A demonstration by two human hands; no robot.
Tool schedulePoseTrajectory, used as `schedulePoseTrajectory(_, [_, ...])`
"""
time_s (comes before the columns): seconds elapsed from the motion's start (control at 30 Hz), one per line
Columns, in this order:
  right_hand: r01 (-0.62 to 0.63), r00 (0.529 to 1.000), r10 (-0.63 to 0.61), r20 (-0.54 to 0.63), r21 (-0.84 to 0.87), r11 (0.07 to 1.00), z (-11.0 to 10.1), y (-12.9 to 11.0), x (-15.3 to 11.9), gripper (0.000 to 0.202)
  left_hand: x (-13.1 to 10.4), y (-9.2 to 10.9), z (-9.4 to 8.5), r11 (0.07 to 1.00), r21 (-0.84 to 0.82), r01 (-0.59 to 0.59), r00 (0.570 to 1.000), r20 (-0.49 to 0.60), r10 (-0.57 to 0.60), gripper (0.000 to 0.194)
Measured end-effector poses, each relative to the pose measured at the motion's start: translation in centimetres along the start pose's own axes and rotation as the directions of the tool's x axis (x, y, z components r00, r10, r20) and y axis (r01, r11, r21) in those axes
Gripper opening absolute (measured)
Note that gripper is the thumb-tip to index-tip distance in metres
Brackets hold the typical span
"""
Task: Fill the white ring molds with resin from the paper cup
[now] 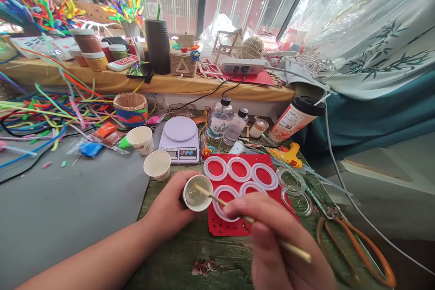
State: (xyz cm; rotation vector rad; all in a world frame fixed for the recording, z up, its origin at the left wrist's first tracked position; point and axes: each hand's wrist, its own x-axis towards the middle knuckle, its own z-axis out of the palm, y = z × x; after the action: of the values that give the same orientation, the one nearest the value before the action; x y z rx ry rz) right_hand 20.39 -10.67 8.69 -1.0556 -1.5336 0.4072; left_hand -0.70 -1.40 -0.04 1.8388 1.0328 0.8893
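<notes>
My left hand is wrapped round a paper cup that holds a clear, slightly cloudy liquid. Between the fingers of my right hand is a thin wooden stick, its tip inside the cup. Right of the cup, several white ring moulds lie on a red sheet, partly hidden behind my right hand. Two other paper cups, one in front of the other, stand beyond my left hand. Behind them sits a white kitchen scale.
Clear bottles and a drink cup stand at the back. A yellow glue gun, clear rings and orange-handled scissors lie at the right. Coloured pipe cleaners and clay packets are at the left.
</notes>
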Motion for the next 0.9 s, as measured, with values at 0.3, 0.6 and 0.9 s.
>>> schedulePoseTrajectory(0.3, [-0.103, 0.993, 0.109, -0.045, 0.116, 0.988, 0.6, 0.5, -0.1, 0.029, -0.1, 0.2, -0.1, 1.000, -0.002, 0.001, 1.000, -0.010, -0.001, 0.052])
schedulePoseTrajectory(0.6, [-0.090, 0.985, 0.108, -0.135, 0.131, 0.987, 0.9, 0.7, 0.1, 0.025, 0.1, 0.3, -0.1, 1.000, -0.021, 0.014, 1.000, -0.013, -0.014, 0.050])
schedulePoseTrajectory(0.9, [0.018, 1.000, -0.018, -0.003, 0.062, 0.998, 1.2, 1.1, -0.4, 0.027, -0.1, 0.1, 0.1, 1.000, -0.018, 0.020, 0.999, -0.035, -0.021, 0.055])
